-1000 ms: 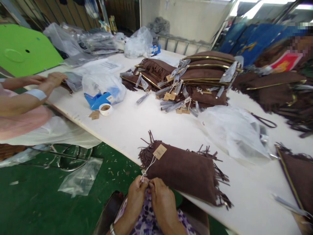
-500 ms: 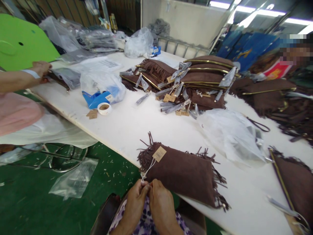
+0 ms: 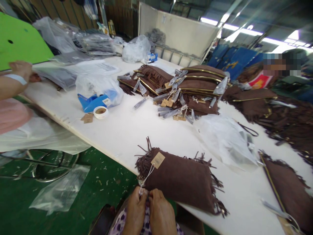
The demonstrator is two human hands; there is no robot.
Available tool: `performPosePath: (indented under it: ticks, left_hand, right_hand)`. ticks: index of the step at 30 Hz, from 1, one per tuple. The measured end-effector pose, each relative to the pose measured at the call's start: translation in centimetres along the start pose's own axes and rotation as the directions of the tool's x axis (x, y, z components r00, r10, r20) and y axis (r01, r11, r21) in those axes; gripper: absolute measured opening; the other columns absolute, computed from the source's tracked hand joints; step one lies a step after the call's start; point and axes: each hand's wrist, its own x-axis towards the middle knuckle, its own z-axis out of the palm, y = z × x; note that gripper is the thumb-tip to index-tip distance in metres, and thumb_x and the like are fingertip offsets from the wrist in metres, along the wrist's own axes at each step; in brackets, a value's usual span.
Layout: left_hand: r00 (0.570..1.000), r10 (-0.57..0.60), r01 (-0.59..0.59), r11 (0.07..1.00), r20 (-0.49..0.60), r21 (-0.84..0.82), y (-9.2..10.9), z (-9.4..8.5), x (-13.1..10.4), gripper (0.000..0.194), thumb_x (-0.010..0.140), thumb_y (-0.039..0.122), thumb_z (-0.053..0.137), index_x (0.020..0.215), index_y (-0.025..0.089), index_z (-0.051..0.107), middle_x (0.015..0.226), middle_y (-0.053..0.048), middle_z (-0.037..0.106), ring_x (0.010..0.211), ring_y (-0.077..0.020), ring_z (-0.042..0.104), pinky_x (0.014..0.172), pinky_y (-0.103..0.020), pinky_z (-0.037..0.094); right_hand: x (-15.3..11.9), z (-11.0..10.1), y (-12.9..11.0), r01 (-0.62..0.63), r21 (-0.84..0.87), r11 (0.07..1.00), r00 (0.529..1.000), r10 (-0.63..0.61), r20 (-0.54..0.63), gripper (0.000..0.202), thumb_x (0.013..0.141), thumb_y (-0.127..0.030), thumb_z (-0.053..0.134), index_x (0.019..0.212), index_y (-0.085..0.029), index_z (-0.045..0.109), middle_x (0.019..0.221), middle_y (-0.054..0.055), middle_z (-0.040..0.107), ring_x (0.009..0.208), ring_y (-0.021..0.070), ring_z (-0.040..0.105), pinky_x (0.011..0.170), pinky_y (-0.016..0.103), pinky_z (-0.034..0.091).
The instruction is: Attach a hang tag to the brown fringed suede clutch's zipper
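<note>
A dark brown fringed pouch (image 3: 181, 179) lies at the near edge of the white table. On its left end rests a cardboard tag (image 3: 158, 160), from which a looped white string (image 3: 148, 176) runs down to my fingers. My left hand (image 3: 135, 209) is closed, pinching at the string's lower end. Right beside it, my right hand (image 3: 161, 210) is closed too, fingertips pressed together. Whatever small piece lies between the right fingertips is hidden by the fingers.
Several brown pouches (image 3: 202, 85) are stacked farther back, beside a clear plastic bag (image 3: 222, 140). Another pouch (image 3: 288, 186) lies at right. A blue tape dispenser (image 3: 91, 101) and tape roll (image 3: 100, 112) sit left. A co-worker's hand (image 3: 22, 71) is at far left.
The view has shifted slightly, with the table's things appearing a little farther left. My hands stay together at the string. The co-worker's hand at far left has moved left.
</note>
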Motion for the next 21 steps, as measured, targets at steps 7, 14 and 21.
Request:
performPosePath:
  ticks: [7, 14, 21]
  left_hand:
    - [1.0, -0.012, 0.014, 0.992, 0.022, -0.126, 0.5, 0.0, -0.1, 0.035, 0.083, 0.052, 0.052, 0.072, 0.019, 0.053, 0.068, 0.001, 0.052, 0.067, -0.0194, 0.049, 0.063, -0.029, 0.038]
    - [0.996, -0.067, 0.075, 0.984, 0.057, -0.164, 1.0, -0.2, -0.4, 0.033, 0.082, 0.05, 0.055, 0.073, 0.018, 0.055, 0.064, 0.0, 0.056, 0.063, -0.0194, 0.052, 0.06, -0.029, 0.04]
    - [0.993, -0.111, 0.115, 0.975, 0.036, -0.191, 0.6, 0.0, -0.4, 0.032, 0.08, 0.048, 0.057, 0.073, 0.017, 0.057, 0.066, 0.0, 0.057, 0.065, -0.0191, 0.054, 0.06, -0.028, 0.041]
  right_hand:
    - [-0.4, -1.1, 0.2, -0.078, 0.23, 0.97, 0.997, 0.077, 0.011, 0.016, 0.089, -0.01, 0.044, 0.099, -0.02, 0.051, 0.079, 0.001, 0.07, 0.069, 0.0173, 0.069, 0.058, 0.023, 0.042]
    - [-0.7, -0.9, 0.8, -0.084, 0.332, 0.94, 0.995, 0.094, -0.015, 0.014, 0.09, -0.014, 0.04, 0.098, -0.022, 0.048, 0.077, -0.002, 0.069, 0.067, 0.0152, 0.068, 0.059, 0.022, 0.04]
    - [-0.7, -0.7, 0.7, -0.126, 0.348, 0.929, 0.991, 0.136, -0.002, 0.011, 0.09, -0.014, 0.041, 0.094, -0.023, 0.047, 0.072, -0.003, 0.067, 0.063, 0.0146, 0.066, 0.056, 0.022, 0.038]
